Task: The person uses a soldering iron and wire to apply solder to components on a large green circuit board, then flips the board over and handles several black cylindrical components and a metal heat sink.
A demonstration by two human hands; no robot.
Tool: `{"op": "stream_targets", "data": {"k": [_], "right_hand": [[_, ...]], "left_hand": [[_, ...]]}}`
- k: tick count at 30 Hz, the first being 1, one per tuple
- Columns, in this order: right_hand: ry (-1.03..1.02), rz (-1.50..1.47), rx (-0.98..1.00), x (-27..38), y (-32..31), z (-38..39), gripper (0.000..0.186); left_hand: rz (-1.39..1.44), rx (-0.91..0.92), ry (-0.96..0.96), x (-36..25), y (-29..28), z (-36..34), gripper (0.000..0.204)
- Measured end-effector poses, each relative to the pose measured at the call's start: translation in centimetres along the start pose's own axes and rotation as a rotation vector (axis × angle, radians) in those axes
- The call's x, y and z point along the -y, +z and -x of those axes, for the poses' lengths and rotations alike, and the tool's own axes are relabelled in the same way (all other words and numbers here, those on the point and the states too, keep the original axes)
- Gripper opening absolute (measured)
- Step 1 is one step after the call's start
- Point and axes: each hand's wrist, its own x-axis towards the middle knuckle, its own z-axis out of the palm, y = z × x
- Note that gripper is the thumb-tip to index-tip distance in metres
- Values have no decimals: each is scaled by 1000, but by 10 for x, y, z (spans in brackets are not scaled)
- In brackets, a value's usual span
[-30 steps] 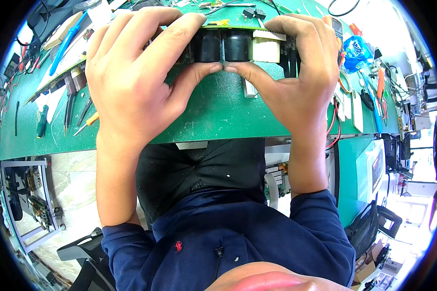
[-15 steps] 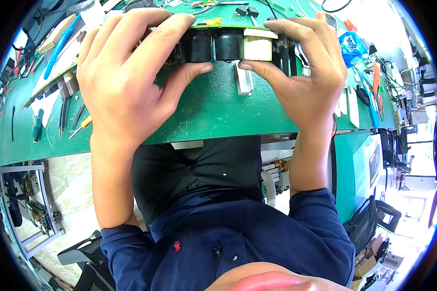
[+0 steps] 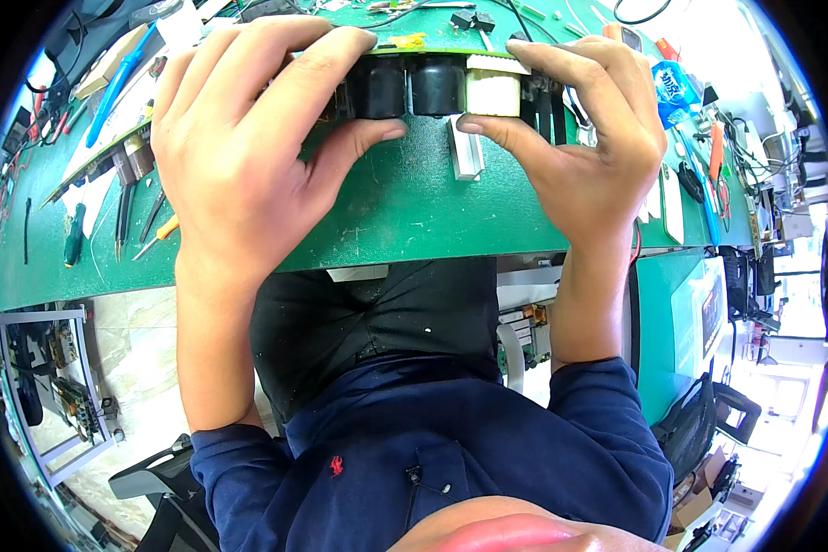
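Board (image 3: 451,52) is sitting between both hands, turned edge-on, its tall parts pointing back toward the person. Left hand (image 3: 239,152) is pinching it: fingers over the far side, thumb under left black can (image 3: 379,89). Right hand (image 3: 603,152) is pinching the other end, fingertips at the far edge, thumb by the lower end of pale block (image 3: 494,92). Right black can (image 3: 437,87) is standing in the gap between thumbs, untouched as far as visible. Can't tell if the board is clearing the table or resting on it.

For a good hold: both ends should be getting even support, since the cans look heavy; better to be pressing on the board's edges than on the cans or block, which could be stressing their joints. Keeping the wrists level should be stopping any twist.

Metal bar (image 3: 466,156) is lying just under the right thumb, so lowering there would be risking a knock. Left of the grip, second board (image 3: 110,155) is leaning near green screwdriver (image 3: 74,225) and orange-handled tool (image 3: 166,230). Right of the grip, blue packet (image 3: 673,89) is lying beyond the knuckles. Green table (image 3: 368,221) is running under everything.
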Motion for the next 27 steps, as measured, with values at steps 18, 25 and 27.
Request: {"op": "stream_targets", "data": {"k": [18, 25, 27], "right_hand": [[-170, 218, 67, -9, 9, -3, 55], [-97, 110, 49, 5, 13, -5, 53], [-52, 151, 97, 26, 6, -15, 52]], "left_hand": [[-4, -6, -3, -2, -1, 4, 51], [11, -34, 25, 1, 2, 8, 52], [12, -42, 37, 2, 4, 10, 52]]}}
